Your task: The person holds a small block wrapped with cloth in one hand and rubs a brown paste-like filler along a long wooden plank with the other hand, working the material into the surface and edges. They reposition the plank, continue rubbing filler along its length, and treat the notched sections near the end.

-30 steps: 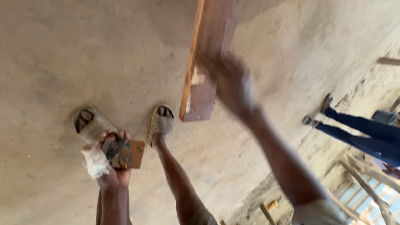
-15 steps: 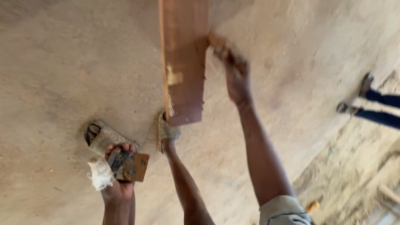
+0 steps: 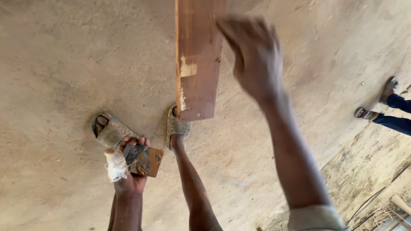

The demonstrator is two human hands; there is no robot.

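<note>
The left hand [image 3: 128, 164], its thumb bandaged, grips a small dark block [image 3: 143, 159] above a sandalled foot. The right hand [image 3: 252, 55], blurred with fingers spread, is beside a reddish plank [image 3: 198, 64] that hangs over the concrete floor [image 3: 64, 64]; contact cannot be told.

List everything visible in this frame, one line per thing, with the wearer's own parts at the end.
wooden board: 1, reddish brown, top centre, its lower end above the sandals
small block: 1, dark brown, in the left hand
sandals: 2, tan, on the wearer's feet, centre left
concrete floor: grey-brown, fills the frame
another person's legs: 2, dark blue trousers, right edge
left hand: 1, white wrap on the thumb, grips the block
right hand: 1, blurred, beside the board
</note>
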